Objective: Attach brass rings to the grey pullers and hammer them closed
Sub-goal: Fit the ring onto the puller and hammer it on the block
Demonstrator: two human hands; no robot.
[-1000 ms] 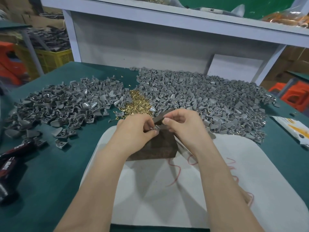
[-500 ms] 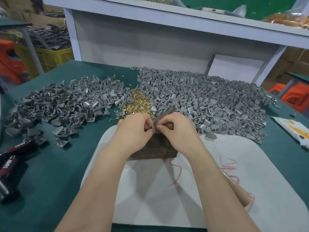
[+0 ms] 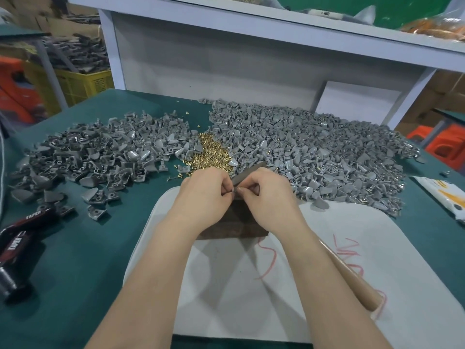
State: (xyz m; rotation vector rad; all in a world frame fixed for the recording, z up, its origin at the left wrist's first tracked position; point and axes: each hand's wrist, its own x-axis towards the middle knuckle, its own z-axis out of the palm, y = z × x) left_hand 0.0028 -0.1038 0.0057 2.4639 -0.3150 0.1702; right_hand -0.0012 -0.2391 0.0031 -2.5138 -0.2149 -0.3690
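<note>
My left hand [image 3: 203,195] and my right hand [image 3: 269,195] meet fingertip to fingertip over a dark block [image 3: 234,226]. Together they pinch one small grey puller [image 3: 233,192], which the fingers mostly hide; I cannot see a ring on it. A flat grey metal bar [image 3: 249,172] sticks out above my right hand. A wooden handle [image 3: 352,275] runs out from under my right forearm. A heap of brass rings [image 3: 211,154] lies just beyond my hands, between a left pile of grey pullers [image 3: 100,157] and a larger right pile of grey pullers [image 3: 314,152].
The block sits on a white board [image 3: 339,235] marked with red scribbles, on a green table [image 3: 75,260]. A black and red tool [image 3: 17,248] lies at the left edge and a white packet [image 3: 448,195] at the right. A white shelf [image 3: 251,59] stands behind.
My hands have drawn closer together, and the right fingertips now touch the left ones over the block. The piles and the tool have not moved.
</note>
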